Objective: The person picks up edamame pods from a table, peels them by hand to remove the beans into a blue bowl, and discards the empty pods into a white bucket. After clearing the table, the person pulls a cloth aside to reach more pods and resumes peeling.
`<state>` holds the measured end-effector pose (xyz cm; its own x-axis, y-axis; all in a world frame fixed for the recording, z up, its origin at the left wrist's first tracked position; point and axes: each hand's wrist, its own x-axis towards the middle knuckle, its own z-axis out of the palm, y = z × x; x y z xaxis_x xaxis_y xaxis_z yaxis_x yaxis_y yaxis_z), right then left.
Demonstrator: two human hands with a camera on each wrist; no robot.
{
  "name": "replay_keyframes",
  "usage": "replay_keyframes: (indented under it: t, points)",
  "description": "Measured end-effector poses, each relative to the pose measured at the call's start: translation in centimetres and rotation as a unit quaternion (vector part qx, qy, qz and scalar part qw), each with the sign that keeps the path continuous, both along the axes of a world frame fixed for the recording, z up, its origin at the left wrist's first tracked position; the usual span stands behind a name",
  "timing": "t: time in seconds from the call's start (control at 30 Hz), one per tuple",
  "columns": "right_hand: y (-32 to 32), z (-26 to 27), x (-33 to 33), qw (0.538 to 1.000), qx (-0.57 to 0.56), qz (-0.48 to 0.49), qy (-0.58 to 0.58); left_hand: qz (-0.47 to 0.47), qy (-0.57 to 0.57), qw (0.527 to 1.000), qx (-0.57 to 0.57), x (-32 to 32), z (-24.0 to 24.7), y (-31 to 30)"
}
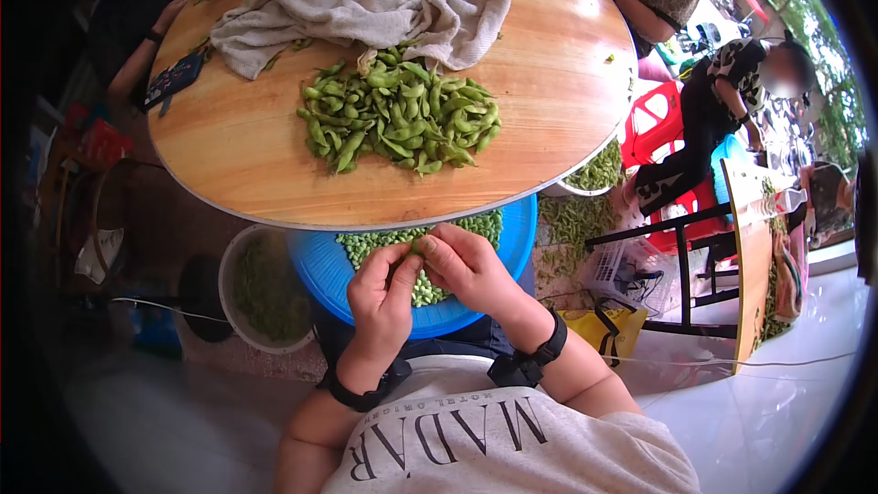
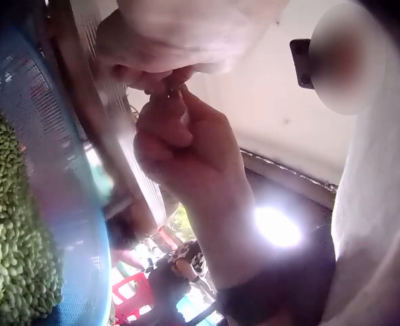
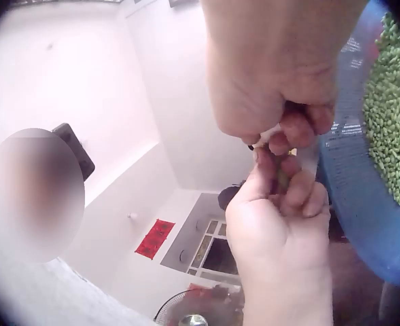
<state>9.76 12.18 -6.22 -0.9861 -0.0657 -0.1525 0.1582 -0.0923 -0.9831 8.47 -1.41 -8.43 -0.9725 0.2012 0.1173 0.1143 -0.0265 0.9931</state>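
Both hands meet over a blue basket (image 1: 315, 279), fingertips close together around a small green bean pod (image 1: 419, 246). My left hand (image 1: 380, 300) pinches the pod between thumb and curled fingers, and a bit of green shows inside those fingers in the right wrist view. From the other side, my right hand (image 1: 477, 278) pinches at the pod with thumb and forefinger. Most of the pod is hidden by the fingers. Shelled green beans (image 3: 393, 115) fill the basket below. On the table beyond lies a heap of unshelled pods (image 1: 402, 119).
The round wooden table (image 1: 247, 165) overhangs the basket's far side. A grey towel (image 1: 366, 0) covers part of its top, with a dark phone (image 1: 174, 82) at the left. A pale bucket (image 1: 265, 293) stands left, a yellow bag (image 1: 608, 334) right. Several people sit around.
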Motion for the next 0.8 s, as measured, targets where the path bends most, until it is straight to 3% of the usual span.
replay_keyframes:
  t: [0.1, 0.27, 0.37, 0.47, 0.63, 0.7, 0.77, 0.8]
  points:
    - [-0.5, -0.6, 0.3, 0.998, 0.048, -0.019, 0.040, 0.021, -0.047, 0.998, 0.029, 0.6, -0.3, 0.6]
    - [-1.0, -0.8, 0.7, 0.992, 0.092, -0.045, 0.075, 0.048, 0.137, 0.985, -0.089, 0.7, -0.6, 1.3]
    - [-1.1, -1.1, 0.9, 0.985, 0.135, -0.053, 0.098, 0.042, 0.150, 0.983, -0.094, 0.6, -1.1, 1.3]
    - [-0.9, -1.4, 0.9, 0.975, 0.176, -0.053, 0.126, 0.033, 0.104, 0.992, -0.059, 0.7, -1.8, 1.4]
    - [-0.9, -1.0, 1.4, 0.977, 0.167, -0.022, 0.128, 0.024, -0.159, 0.984, 0.077, -0.1, -1.7, 1.1]
    - [-0.7, -1.2, 1.6, 0.992, 0.072, 0.002, 0.100, -0.013, -0.323, 0.928, 0.185, -0.4, -0.4, 0.5]
    - [0.1, -2.2, 1.5, 0.999, 0.013, 0.021, 0.046, -0.070, -0.307, 0.930, 0.188, -0.4, -0.4, 0.0]
    - [0.7, -2.1, 1.4, 0.996, -0.068, 0.055, -0.030, -0.087, -0.304, 0.935, 0.163, -0.4, -0.1, -0.5]
